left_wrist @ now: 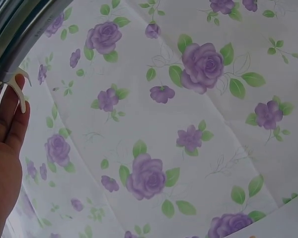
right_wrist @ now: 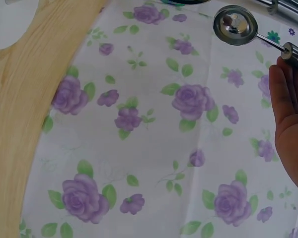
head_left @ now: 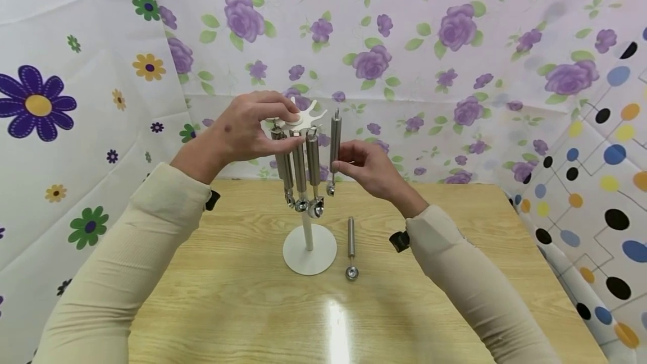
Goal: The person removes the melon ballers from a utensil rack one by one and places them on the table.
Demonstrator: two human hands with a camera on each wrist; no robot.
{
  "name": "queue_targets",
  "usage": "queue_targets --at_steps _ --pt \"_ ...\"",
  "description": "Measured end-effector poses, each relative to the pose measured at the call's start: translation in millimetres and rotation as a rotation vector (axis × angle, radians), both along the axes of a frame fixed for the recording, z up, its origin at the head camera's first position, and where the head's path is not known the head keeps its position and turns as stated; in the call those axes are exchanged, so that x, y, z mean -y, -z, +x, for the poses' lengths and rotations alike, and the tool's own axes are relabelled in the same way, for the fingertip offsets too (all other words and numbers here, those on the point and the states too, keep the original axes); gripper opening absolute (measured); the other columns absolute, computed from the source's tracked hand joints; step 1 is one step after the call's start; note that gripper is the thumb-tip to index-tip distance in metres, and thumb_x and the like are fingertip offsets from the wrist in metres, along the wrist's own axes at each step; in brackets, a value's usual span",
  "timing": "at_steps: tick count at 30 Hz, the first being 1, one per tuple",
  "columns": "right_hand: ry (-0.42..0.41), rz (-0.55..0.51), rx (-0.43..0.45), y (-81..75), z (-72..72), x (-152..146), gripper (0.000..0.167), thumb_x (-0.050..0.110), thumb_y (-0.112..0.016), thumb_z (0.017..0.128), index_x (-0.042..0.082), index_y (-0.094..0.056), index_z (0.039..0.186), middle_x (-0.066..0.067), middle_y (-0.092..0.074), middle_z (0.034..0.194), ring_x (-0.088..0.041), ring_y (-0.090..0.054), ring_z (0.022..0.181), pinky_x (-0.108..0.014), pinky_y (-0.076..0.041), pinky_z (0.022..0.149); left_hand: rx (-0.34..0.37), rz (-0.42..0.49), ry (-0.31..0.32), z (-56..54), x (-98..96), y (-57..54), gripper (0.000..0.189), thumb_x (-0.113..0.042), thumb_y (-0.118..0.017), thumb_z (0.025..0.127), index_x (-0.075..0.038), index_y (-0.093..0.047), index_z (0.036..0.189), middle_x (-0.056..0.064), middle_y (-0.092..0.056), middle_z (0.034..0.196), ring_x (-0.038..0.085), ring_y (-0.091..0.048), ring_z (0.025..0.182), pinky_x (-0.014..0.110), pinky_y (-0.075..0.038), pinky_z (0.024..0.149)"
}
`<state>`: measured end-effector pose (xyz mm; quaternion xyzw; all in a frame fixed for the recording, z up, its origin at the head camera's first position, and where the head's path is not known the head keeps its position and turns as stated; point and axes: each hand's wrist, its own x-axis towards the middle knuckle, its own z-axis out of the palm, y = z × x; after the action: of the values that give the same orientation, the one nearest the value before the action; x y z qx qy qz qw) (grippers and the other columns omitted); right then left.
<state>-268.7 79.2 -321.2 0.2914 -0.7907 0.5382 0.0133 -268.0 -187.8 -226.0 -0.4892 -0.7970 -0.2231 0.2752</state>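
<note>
A white stand [head_left: 318, 260] with a round base, a thin post and a top of curved hooks stands on the table. My left hand [head_left: 242, 127] grips its hooked top, fingers over the hub and thumb in front. Several metal scoops with cylindrical handles [head_left: 313, 164] hang from the hooks, bowls down. At the stand's right side, my right hand [head_left: 374, 170] pinches the lower handle of a melon baller [head_left: 336, 136], upright with its loop end level with the hooks. The right wrist view shows its round bowl [right_wrist: 235, 26] beyond the fingertips.
Another melon baller [head_left: 351, 240] lies on the wooden table [head_left: 217, 296], right of the stand's base, with its bowl toward me. Floral cloth [head_left: 404, 10] hangs behind the table, and patterned cloths stand at both sides.
</note>
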Motion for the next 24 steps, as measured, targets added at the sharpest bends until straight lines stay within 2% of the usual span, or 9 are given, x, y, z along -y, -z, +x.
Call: queue_targets --at_steps 9,14,16,21,24 --pt "0.039 0.032 0.064 25.8 2.1 -19 0.02 0.012 -0.068 0.096 0.002 -0.069 0.114 -0.01 -0.07 0.103 -0.025 -0.069 0.094 -0.038 -0.055 0.084 -0.101 0.022 0.005 -1.8 -1.3 3.5 0.026 -0.019 -0.087 0.075 -0.002 -0.072 0.088 0.014 -0.073 0.104 0.032 -0.067 0.096 0.049 -0.05 0.09" --pt "0.052 0.034 0.096 40.3 4.6 -32 0.021 0.014 -0.067 0.097 0.002 -0.068 0.114 -0.01 -0.07 0.104 -0.022 -0.069 0.094 -0.04 -0.055 0.087 -0.168 0.041 0.019 -4.0 -2.7 5.7 0.026 -0.02 -0.085 0.076 -0.001 -0.072 0.088 0.015 -0.074 0.102 0.033 -0.068 0.092 0.051 -0.05 0.089" --pt "0.063 0.032 0.109 46.1 5.5 -36 0.022 0.014 -0.068 0.096 0.002 -0.068 0.114 -0.011 -0.071 0.104 -0.025 -0.069 0.096 -0.04 -0.055 0.088 -0.191 0.05 0.031 -4.9 -3.2 6.7 0.026 -0.02 -0.084 0.076 0.0 -0.072 0.088 0.016 -0.074 0.1 0.033 -0.068 0.09 0.052 -0.05 0.087" --pt "0.091 0.033 0.129 58.1 8.3 -45 0.022 0.015 -0.069 0.095 0.003 -0.068 0.113 -0.011 -0.071 0.102 -0.03 -0.069 0.095 -0.04 -0.056 0.086 -0.207 0.072 0.031 -5.5 -4.8 10.7 0.026 -0.018 -0.084 0.075 0.002 -0.072 0.088 0.017 -0.073 0.099 0.034 -0.068 0.087 0.052 -0.049 0.083" --pt "0.103 0.033 0.134 65.4 10.7 -51 0.022 0.017 -0.069 0.096 0.003 -0.067 0.113 -0.01 -0.07 0.101 -0.026 -0.068 0.092 -0.038 -0.056 0.083 -0.199 0.083 0.02 -4.9 -6.0 13.4 0.028 -0.018 -0.085 0.075 0.002 -0.073 0.089 0.017 -0.073 0.1 0.035 -0.067 0.087 0.053 -0.049 0.081"
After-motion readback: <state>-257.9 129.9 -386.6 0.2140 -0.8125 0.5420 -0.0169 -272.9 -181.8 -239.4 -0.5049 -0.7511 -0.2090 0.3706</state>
